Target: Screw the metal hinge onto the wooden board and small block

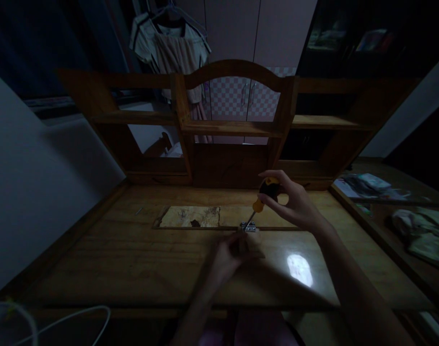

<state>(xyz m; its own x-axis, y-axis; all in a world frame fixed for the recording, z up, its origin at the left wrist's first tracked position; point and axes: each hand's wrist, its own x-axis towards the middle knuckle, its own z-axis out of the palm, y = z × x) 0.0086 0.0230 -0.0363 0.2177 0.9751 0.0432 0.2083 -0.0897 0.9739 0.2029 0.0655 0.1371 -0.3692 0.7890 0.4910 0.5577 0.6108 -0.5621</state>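
Observation:
My right hand (pixel 294 204) is closed round the handle of a yellow and black screwdriver (pixel 258 205). Its shaft slants down and left to a small metal hinge (pixel 251 228) on the wooden desktop (pixel 132 262). My left hand (pixel 224 259) rests low at the hinge's near side, with fingertips drawn together by the screwdriver's tip. Whatever those fingers pinch is too small and dark to make out. Left of the hinge, a long recess (pixel 183 217) in the desktop shows a worn, stained surface.
A wooden shelf unit (pixel 233 127) rises along the desk's far side. A small thin piece (pixel 139 210) lies on the left of the desktop. At the lower left is a white cable (pixel 78 312). Cloth items (pixel 426 230) lie on a surface to the right.

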